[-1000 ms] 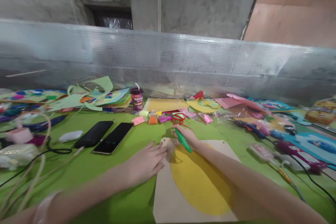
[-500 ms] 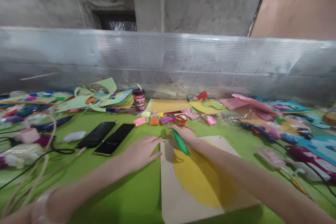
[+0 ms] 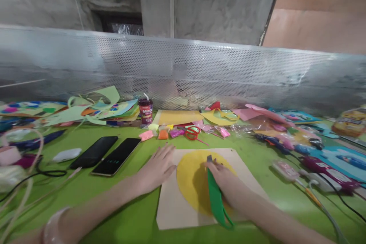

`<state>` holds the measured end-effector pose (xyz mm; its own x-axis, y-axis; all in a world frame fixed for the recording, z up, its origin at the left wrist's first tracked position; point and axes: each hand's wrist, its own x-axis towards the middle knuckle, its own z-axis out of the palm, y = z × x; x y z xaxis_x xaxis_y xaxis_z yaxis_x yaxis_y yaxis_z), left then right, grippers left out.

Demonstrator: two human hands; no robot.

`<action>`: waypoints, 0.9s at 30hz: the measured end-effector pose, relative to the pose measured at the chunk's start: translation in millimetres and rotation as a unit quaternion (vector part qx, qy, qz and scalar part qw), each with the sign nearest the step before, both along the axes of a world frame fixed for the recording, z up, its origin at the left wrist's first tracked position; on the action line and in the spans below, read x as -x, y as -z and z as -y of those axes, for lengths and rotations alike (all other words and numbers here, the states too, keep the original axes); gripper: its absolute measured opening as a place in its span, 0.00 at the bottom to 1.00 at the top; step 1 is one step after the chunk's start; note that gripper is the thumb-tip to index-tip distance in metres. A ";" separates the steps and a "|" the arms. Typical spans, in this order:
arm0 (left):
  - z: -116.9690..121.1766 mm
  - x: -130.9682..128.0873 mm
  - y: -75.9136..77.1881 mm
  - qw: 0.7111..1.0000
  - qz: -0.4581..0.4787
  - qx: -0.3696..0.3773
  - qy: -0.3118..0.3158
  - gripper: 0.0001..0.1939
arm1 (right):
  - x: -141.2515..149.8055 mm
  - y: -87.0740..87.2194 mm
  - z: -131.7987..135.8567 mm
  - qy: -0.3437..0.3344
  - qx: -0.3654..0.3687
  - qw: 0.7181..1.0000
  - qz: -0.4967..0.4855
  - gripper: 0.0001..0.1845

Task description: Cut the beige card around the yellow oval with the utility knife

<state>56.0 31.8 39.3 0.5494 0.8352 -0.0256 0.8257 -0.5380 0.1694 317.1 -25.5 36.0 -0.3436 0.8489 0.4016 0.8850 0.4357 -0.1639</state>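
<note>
A beige board [image 3: 177, 206] lies on the green table [image 3: 120, 213] with a yellow paper circle [image 3: 191, 183] on it. My right hand [image 3: 225, 183] rests on the circle and is closed round green-handled scissors [image 3: 215, 198], tip pointing away from me. My left hand [image 3: 157, 169] lies flat with fingers spread on the board's far left corner, holding nothing.
Two black phones [image 3: 105, 154] lie to the left with cables and a white case [image 3: 63, 155]. Red scissors [image 3: 192, 132], clay pieces [image 3: 163, 134], a drink cup [image 3: 145, 110] and coloured paper scraps line the far edge below a perforated metal wall [image 3: 183, 68]. Craft tools [image 3: 314, 164] lie at right.
My right hand pulled back from the board's far edge to the circle's middle, with the green scissors turned lengthwise. The board shifted under my left hand, which stays flat at its corner.
</note>
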 end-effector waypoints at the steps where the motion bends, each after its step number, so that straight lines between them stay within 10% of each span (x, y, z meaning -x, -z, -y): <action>1: 4.5 -1.4 -2.0 0.999 0.005 0.018 0.033 0.35 | -0.4 1.2 10.9 -0.006 0.029 0.999 0.025 0.21; 4: 13.0 -3.1 -8.7 0.993 0.006 0.065 0.094 0.39 | 1.7 -0.1 18.9 -0.003 0.089 0.994 0.064 0.36; 10: -0.6 -0.9 -15.7 0.990 -0.004 0.096 0.104 0.43 | -1.4 0.4 -15.1 0.020 0.109 0.992 0.065 0.26; 19: -16.9 -3.5 -45.8 0.968 0.022 0.138 0.210 0.36 | 22.0 -17.6 4.6 -0.046 -0.090 0.991 -0.083 0.15; 27: -33.7 -8.7 -20.6 0.938 0.059 0.180 0.289 0.32 | 64.3 -22.9 12.6 -0.121 -0.106 0.956 -0.245 0.06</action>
